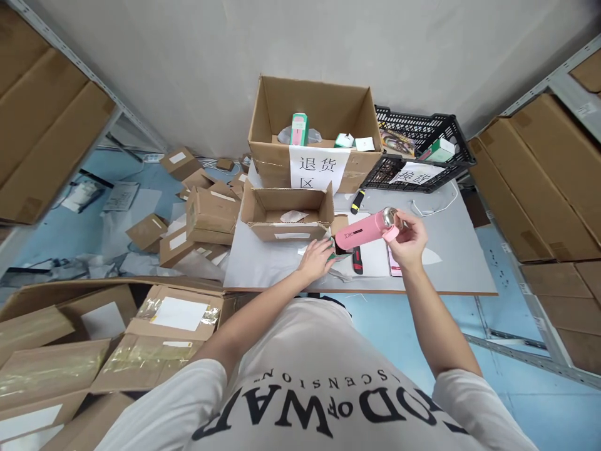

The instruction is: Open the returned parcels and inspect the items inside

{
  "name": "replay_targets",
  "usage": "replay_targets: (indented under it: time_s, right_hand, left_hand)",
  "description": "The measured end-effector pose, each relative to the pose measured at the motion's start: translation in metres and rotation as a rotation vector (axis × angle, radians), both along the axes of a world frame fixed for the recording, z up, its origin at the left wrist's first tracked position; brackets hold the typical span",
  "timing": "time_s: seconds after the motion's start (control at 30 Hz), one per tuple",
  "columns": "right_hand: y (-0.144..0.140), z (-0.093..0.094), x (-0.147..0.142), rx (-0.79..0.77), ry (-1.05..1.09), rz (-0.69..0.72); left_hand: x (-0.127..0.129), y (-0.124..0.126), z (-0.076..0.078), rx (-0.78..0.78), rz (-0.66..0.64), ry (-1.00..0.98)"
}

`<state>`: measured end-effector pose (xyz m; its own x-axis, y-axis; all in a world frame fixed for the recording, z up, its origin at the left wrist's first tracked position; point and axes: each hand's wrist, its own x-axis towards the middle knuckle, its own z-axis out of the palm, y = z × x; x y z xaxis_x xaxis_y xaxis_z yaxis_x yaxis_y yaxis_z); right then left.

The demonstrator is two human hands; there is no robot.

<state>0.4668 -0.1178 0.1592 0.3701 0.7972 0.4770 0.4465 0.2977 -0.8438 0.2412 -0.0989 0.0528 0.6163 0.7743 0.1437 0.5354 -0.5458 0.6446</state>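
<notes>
A pink thermos bottle (360,232) with a shiny metal cap lies tilted above the table, its capped end gripped by my right hand (409,239). The bottle's lower end meets the dark opening of a small green box (342,248). My left hand (317,258) is wrapped around the box's left side and hides most of it. Just below the bottle a red and black box cutter (357,260) lies on white paper. Near my right wrist a pink-edged phone-like object (394,262) is partly hidden.
An open carton (287,230) stands left of the bottle. Behind it a larger labelled carton (272,153) and a black crate (425,178) hold small boxes. A yellow and black cutter (357,201) lies between them. Parcels (213,216) pile up on the left floor; stacked cartons (544,181) flank the right.
</notes>
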Motion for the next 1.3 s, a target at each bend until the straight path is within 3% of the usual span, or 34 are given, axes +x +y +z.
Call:
replay_targets:
  time_s: [0.23,0.53,0.8,1.0,1.13,1.3]
  right_hand:
    - [0.002,-0.03,0.001,0.067,-0.096,0.122]
    - [0.002,-0.031,0.004,-0.049,-0.311,0.272]
    - [0.012,-0.036,0.006,-0.126,-0.434,0.416]
    - [0.014,-0.037,0.002,-0.185,-0.502,0.477]
    - [0.014,-0.035,-0.003,-0.213,-0.459,0.479]
    - [0.012,-0.036,-0.002,-0.247,-0.347,0.488]
  left_hand:
    - [0.002,0.004,-0.012,0.157,0.004,0.153]
    - [0.01,0.006,-0.013,0.223,-0.004,0.159]
    - [0.011,0.004,-0.012,0.189,0.008,0.124]
    - [0.021,0.001,0.004,0.057,0.161,0.11]
    - [0.031,0.004,0.009,-0.007,0.226,0.103]
    - [0.035,0.012,0.004,-0.089,0.281,0.086]
